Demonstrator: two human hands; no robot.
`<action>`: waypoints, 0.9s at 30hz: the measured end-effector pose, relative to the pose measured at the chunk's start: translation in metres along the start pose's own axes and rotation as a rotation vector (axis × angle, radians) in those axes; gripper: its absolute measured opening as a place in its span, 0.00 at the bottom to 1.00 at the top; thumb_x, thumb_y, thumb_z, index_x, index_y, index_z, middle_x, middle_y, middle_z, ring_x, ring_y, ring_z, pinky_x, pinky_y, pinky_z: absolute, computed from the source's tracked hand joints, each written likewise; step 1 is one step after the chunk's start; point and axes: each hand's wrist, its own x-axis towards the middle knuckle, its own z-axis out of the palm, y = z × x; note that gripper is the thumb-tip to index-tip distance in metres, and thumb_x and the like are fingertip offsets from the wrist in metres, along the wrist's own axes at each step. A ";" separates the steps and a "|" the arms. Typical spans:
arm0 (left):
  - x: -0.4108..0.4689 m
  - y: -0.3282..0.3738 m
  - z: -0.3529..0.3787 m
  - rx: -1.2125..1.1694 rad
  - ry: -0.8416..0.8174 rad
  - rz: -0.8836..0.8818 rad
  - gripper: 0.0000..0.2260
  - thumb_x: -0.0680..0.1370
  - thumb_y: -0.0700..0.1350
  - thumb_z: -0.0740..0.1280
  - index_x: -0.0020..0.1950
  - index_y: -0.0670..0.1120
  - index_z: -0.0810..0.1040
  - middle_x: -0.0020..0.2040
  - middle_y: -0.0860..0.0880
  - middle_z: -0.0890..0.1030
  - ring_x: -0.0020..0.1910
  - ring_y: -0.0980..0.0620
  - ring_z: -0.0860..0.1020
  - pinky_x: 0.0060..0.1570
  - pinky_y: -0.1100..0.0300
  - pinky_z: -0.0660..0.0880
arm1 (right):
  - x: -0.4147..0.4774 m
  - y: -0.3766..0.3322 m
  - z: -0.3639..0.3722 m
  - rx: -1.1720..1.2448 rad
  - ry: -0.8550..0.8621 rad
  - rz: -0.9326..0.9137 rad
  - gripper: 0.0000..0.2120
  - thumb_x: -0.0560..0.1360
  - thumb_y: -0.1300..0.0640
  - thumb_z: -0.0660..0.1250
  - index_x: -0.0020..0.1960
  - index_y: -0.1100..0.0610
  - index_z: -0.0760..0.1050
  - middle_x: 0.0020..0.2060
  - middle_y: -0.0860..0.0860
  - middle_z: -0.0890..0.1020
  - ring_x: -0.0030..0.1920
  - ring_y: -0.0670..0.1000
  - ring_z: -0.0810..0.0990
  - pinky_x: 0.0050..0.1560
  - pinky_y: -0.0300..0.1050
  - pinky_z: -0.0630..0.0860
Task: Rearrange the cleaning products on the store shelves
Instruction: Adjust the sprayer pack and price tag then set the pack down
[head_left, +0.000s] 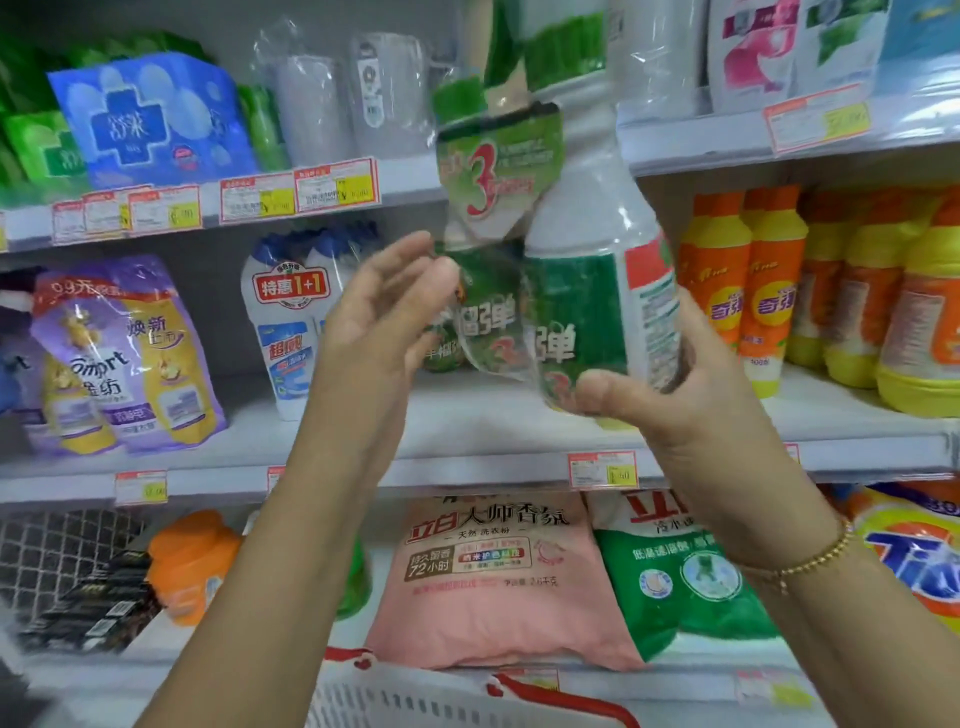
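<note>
Store aisle: your right hand (691, 384) grips base of shrink-wrapped green bottle pack (571, 291), held up before middle shelf (467, 415). Your left hand (379, 317) spread loose alongside. Likely heavy, film slippery: support underneath. Bottle tops hidden behind promo tag (498, 166); left-finger contact unclear.

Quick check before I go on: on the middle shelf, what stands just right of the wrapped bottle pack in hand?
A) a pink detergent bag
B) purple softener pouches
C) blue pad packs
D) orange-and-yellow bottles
D: orange-and-yellow bottles line the middle shelf to the right of the wrapped bottle pack, which the right hand grips.
</note>
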 end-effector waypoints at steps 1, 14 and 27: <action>0.002 -0.002 -0.003 -0.028 0.023 -0.055 0.26 0.67 0.53 0.74 0.63 0.50 0.76 0.57 0.52 0.80 0.50 0.57 0.81 0.46 0.63 0.75 | -0.004 0.003 -0.004 0.106 -0.061 0.075 0.30 0.64 0.58 0.75 0.64 0.55 0.71 0.56 0.52 0.82 0.56 0.52 0.81 0.55 0.47 0.78; -0.003 -0.044 0.035 -0.007 -0.267 -0.592 0.19 0.65 0.57 0.72 0.50 0.47 0.81 0.39 0.51 0.84 0.41 0.53 0.80 0.41 0.60 0.79 | -0.080 -0.021 -0.075 0.588 -0.051 0.794 0.30 0.58 0.40 0.73 0.55 0.56 0.81 0.55 0.64 0.81 0.47 0.67 0.82 0.39 0.57 0.82; -0.047 -0.097 0.144 0.150 -0.329 -0.513 0.16 0.66 0.45 0.71 0.52 0.42 0.81 0.45 0.45 0.84 0.36 0.52 0.82 0.33 0.62 0.80 | -0.139 0.016 -0.199 0.307 -0.021 1.144 0.29 0.71 0.37 0.58 0.64 0.55 0.73 0.55 0.58 0.82 0.46 0.55 0.85 0.47 0.45 0.82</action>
